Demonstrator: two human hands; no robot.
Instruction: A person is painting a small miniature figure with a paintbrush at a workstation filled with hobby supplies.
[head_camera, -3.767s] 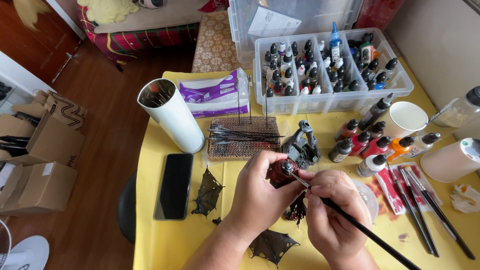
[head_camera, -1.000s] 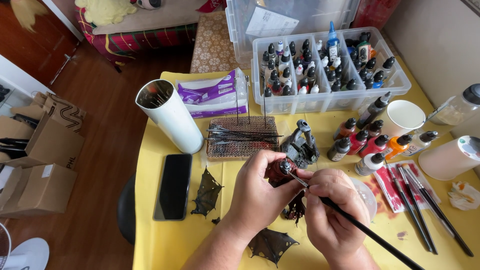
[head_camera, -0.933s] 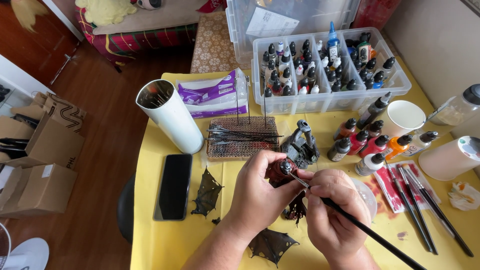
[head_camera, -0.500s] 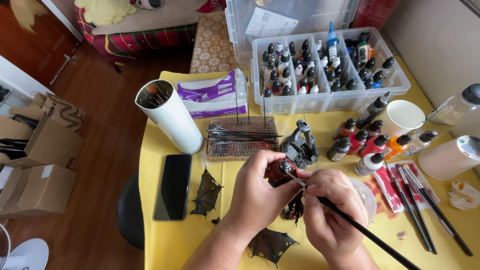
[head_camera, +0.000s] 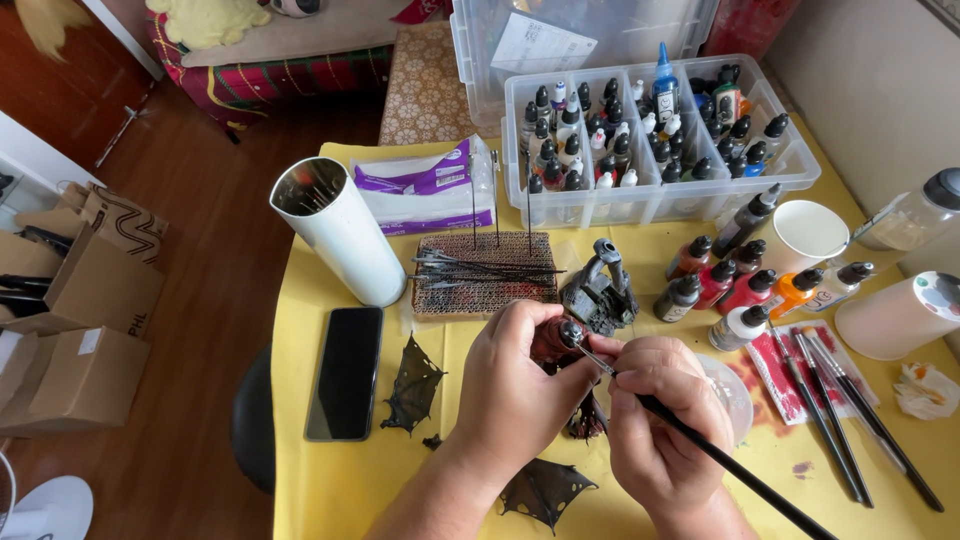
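My left hand (head_camera: 515, 395) grips a small dark red miniature figure (head_camera: 556, 340) above the yellow table (head_camera: 340, 490). My right hand (head_camera: 655, 425) holds a long black paintbrush (head_camera: 735, 470) like a pen, its tip touching the top of the figure. Two dark bat-like wing pieces lie near my hands, one (head_camera: 412, 383) to the left and one (head_camera: 545, 490) below my left wrist. A grey sculpted miniature base (head_camera: 600, 295) stands just behind the figure.
A black phone (head_camera: 346, 372) and a white tube (head_camera: 340, 230) sit at the left. A clear bin of dropper bottles (head_camera: 650, 130), loose paint bottles (head_camera: 740, 280), a white cup (head_camera: 810, 235), spare brushes (head_camera: 850, 415), a tissue pack (head_camera: 425, 185) and a cardboard block with pins (head_camera: 485, 272) surround the hands.
The brush tip has shifted slightly on the figure; both hands stay in nearly the same place.
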